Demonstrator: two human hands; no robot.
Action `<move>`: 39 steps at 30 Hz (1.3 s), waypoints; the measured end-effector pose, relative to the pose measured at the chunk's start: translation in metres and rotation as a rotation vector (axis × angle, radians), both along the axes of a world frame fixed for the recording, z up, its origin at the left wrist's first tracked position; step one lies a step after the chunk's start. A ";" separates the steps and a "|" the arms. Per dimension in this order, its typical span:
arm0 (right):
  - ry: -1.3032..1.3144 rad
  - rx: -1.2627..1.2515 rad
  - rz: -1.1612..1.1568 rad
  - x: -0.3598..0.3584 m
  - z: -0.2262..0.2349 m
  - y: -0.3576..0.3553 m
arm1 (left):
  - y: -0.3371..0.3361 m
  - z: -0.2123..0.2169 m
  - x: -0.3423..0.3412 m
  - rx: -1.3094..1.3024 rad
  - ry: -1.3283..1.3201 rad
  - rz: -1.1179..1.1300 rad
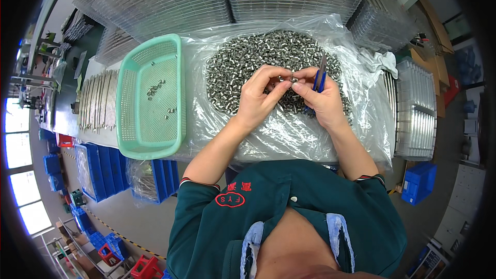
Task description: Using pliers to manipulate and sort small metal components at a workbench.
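Note:
Over a heap of small shiny metal rings (268,46), both my hands meet at their fingertips. My left hand (256,98) is closed, thumb and forefinger pinching one small metal ring (293,79). From the other side, the thumb and forefinger of my right hand (328,104) touch the same ring. A slim blue-handled tool (321,80) with a dark grey end rests in my right hand and points away from me. Its exact kind is unclear, as the fingers cover part of it. The heap lies on clear plastic sheeting (369,119).
Left of the heap stands a mint-green perforated basket (181,119) with several metal rings inside. Beyond it are rows of metal rods (98,101). Stacked clear trays (175,5) line the back, and more trays (416,108) stand right. Blue bins (103,170) sit below the table.

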State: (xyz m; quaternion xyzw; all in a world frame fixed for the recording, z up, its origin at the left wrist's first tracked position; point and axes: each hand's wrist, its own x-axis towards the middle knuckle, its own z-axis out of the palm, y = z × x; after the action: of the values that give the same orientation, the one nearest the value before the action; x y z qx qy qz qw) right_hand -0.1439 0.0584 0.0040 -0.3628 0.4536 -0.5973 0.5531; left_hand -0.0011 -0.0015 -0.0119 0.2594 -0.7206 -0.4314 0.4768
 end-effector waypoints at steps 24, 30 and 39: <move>-0.284 0.166 0.214 -0.010 -0.006 -0.001 | 0.000 -0.001 0.001 -0.087 -0.006 -0.020; -0.356 0.218 0.231 -0.011 -0.008 -0.001 | 0.000 0.000 0.003 -0.135 -0.013 -0.013; -0.308 0.171 0.188 -0.014 -0.004 -0.004 | -0.011 0.060 0.069 -0.516 -0.425 0.694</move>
State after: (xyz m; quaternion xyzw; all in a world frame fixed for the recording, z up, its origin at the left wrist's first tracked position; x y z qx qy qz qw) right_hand -0.1575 0.0548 -0.0001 -0.2594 0.3772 -0.5507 0.6979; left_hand 0.0677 -0.0121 0.0479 0.4402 -0.7564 0.0086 0.4836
